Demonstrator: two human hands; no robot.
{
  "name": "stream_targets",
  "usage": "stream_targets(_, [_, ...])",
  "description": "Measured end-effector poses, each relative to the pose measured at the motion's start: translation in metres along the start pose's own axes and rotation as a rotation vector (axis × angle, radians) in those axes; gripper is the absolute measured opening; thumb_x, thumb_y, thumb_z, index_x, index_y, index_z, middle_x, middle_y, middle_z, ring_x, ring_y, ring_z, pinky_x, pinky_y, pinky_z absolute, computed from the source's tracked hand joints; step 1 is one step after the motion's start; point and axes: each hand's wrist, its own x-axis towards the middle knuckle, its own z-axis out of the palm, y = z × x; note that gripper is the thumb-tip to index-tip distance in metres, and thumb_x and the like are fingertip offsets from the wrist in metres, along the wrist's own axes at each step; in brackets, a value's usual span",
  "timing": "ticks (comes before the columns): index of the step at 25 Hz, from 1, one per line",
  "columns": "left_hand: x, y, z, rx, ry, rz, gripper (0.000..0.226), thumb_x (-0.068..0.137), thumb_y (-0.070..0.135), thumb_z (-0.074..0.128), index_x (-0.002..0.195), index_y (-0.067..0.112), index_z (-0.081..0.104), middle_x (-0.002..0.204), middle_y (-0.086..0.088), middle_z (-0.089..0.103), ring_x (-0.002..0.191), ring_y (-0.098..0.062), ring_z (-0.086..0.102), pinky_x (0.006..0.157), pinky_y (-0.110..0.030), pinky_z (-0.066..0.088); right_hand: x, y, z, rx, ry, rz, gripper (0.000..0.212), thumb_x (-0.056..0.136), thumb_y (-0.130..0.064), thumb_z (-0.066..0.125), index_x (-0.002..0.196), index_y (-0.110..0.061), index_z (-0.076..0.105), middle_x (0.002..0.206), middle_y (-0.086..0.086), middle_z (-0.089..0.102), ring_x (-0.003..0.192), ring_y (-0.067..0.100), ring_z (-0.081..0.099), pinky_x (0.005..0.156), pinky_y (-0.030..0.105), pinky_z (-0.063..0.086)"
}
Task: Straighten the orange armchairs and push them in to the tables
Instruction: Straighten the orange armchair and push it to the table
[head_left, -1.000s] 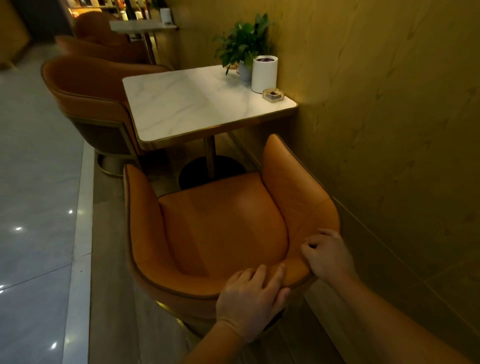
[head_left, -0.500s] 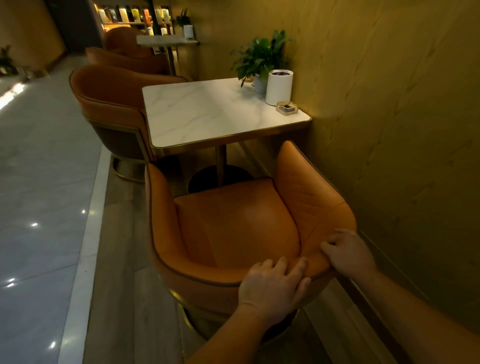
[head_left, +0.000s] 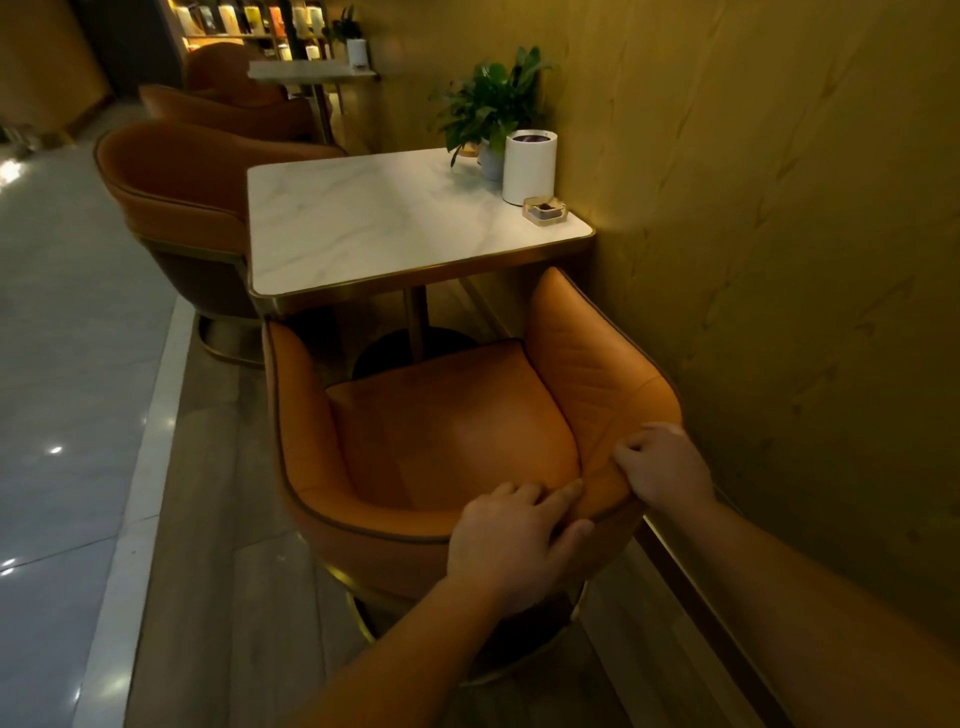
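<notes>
at left, a second orange armchair (head_left: 176, 208) drawn up to the far side of the marble worktop (head_left: 374, 228); the near orange armchair (head_left: 447, 431) facing that worktop, arm tips at its near edge, right side close beside the wall (head_left: 779, 260). clamped over the chair's back rim, the left grip (head_left: 511, 540), fingers over the top, thumb on the outer shell; just right of it, the right grip (head_left: 667, 467) curled onto the same rim.
</notes>
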Motion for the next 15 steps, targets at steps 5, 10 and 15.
stream_targets(5, [-0.033, -0.069, -0.009, 0.103, -0.091, -0.208, 0.083, 0.087, 0.077, -0.005, 0.14, 0.037, 0.044, 0.126, 0.004, 0.059, 0.117, -0.019, 0.054, 0.108, -0.044, 0.033, -0.002, -0.016, -0.012, -0.404, -0.14, -0.119, 0.045, 0.101, -0.055, 0.035, 0.105, -0.031, 0.074, 0.124, -0.005, 0.066, 0.141, 0.019, 0.041, 0.121, 0.058, 0.01])
stream_targets(10, [-0.026, -0.071, -0.006, 0.179, -0.074, -0.13, 0.078, 0.087, 0.076, 0.001, 0.119, 0.032, 0.057, 0.102, 0.003, 0.061, 0.091, -0.017, 0.057, 0.07, -0.032, 0.03, -0.044, -0.027, 0.005, -0.129, -0.016, -0.378, 0.045, 0.097, -0.061, 0.035, 0.08, -0.038, 0.071, 0.07, -0.018, 0.053, 0.074, 0.009, 0.053, 0.07, 0.033, 0.042])
stream_targets(15, [-0.007, -0.07, -0.004, 0.164, -0.094, -0.086, 0.077, 0.087, 0.077, 0.005, 0.118, 0.029, 0.056, 0.104, 0.0, 0.06, 0.09, -0.019, 0.054, 0.067, -0.033, 0.033, -0.018, -0.009, 0.007, -0.181, 0.044, -0.339, 0.047, 0.095, -0.053, 0.041, 0.074, -0.026, 0.073, 0.074, -0.009, 0.064, 0.073, 0.01, 0.057, 0.071, 0.033, 0.045])
